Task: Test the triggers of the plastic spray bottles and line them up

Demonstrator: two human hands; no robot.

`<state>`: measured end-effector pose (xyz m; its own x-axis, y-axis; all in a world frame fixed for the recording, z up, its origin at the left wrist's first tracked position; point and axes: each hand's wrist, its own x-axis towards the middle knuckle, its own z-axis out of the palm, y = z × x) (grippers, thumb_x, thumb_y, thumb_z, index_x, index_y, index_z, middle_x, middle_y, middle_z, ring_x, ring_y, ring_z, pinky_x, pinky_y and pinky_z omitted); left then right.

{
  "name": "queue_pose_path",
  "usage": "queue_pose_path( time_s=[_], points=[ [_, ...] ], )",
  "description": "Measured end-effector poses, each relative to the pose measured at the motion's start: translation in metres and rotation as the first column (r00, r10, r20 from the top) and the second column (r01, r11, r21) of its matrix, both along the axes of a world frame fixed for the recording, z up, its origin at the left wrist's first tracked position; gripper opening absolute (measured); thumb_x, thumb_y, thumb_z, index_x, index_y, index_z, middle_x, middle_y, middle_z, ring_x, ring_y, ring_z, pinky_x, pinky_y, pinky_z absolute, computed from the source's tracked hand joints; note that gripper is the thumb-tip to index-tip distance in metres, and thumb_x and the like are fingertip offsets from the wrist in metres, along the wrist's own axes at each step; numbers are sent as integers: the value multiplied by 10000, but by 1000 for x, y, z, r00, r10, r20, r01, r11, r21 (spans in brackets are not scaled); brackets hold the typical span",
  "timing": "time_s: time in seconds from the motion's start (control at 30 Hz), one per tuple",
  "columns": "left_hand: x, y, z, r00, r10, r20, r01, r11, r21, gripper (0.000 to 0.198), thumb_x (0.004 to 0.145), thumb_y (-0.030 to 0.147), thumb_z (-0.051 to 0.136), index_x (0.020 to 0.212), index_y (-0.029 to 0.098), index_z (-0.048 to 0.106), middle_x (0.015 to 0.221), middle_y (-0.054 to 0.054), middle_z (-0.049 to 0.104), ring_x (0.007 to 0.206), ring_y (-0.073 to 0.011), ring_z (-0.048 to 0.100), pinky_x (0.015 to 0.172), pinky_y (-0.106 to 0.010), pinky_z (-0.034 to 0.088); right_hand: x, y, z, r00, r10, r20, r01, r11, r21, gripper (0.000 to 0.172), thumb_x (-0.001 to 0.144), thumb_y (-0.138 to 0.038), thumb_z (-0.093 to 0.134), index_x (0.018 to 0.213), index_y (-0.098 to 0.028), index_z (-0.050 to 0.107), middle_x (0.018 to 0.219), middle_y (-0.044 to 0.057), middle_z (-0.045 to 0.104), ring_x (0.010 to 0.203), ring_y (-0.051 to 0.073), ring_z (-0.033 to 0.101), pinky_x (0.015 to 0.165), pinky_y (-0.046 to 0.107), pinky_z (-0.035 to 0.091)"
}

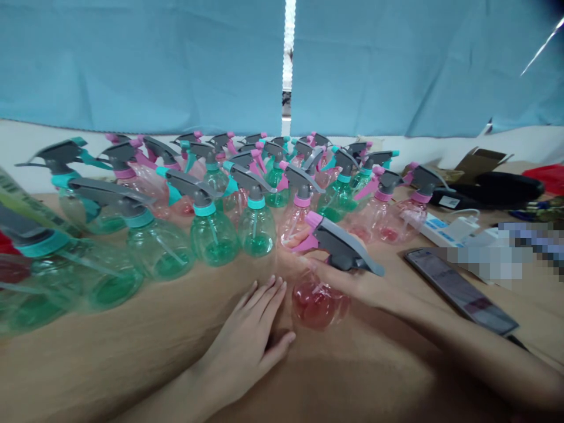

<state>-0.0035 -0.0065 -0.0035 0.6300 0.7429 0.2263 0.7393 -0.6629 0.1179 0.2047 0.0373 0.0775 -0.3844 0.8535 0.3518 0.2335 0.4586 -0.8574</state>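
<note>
A small pink spray bottle (317,304) with a grey and pink trigger head stands on the brown table in front of me, its body see-through and red at the bottom. My right hand (341,279) grips it around the neck, just under the head; part of the fingers is hidden behind it. To the left of this bottle my left hand (247,332) lies flat on the table, fingers stretched out and holding nothing. Just beyond my hands stand a green spray bottle (258,232) and another pink spray bottle (293,220).
Several more green and pink spray bottles (215,238) fill the back and left of the table (132,364). On the right lie a phone (460,288), a white power strip (445,230), a black case (509,188) and a cardboard box (480,163). A blue curtain (154,64) hangs behind.
</note>
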Motion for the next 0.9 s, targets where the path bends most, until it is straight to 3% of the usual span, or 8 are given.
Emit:
queue_pose_path(
  time_s=[0.2,0.37,0.5,0.7,0.9],
  points=[
    [1,0,0,1000,0,-12,0,1000,-9,610,955,436,454,1450,106,319,1467,-131,406,1342,-268,386,1108,-455,295,2,-1,0,997,-8,72,7,1000,2,245,832,-379,534,1024,-233,576,643,-25,567,513,116,484,480,253,418],
    [1,0,1,1000,0,-11,0,1000,-11,615,955,439,453,1448,97,320,1466,-135,407,1345,-272,380,1112,-452,287,2,-5,10,985,-115,128,104,990,91,122,798,-361,584,865,-260,569,517,-50,409,460,120,365,434,262,365],
    [1,1,0,1000,0,-4,0,1000,-17,618,955,440,450,1459,113,302,1468,-138,402,1343,-279,382,1109,-467,285,5,-9,20,974,-129,188,102,984,144,215,814,-413,608,731,-251,491,516,-59,342,445,102,324,395,246,304],
    [0,1,1,1000,-6,2,6,1000,-20,609,954,432,464,1448,107,319,1454,-139,424,1342,-279,384,1109,-467,289,5,-9,18,980,-120,158,101,987,125,401,819,-464,612,609,-223,370,507,-70,363,432,72,334,384,221,287],
    [0,0,4,1000,-5,-20,4,1000,-23,606,952,434,466,1423,71,352,1451,-152,424,1337,-282,391,1109,-459,292,5,-7,16,983,-118,143,99,986,136,321,817,-424,619,644,-224,436,555,-59,423,469,82,391,425,225,329]
  ],
)
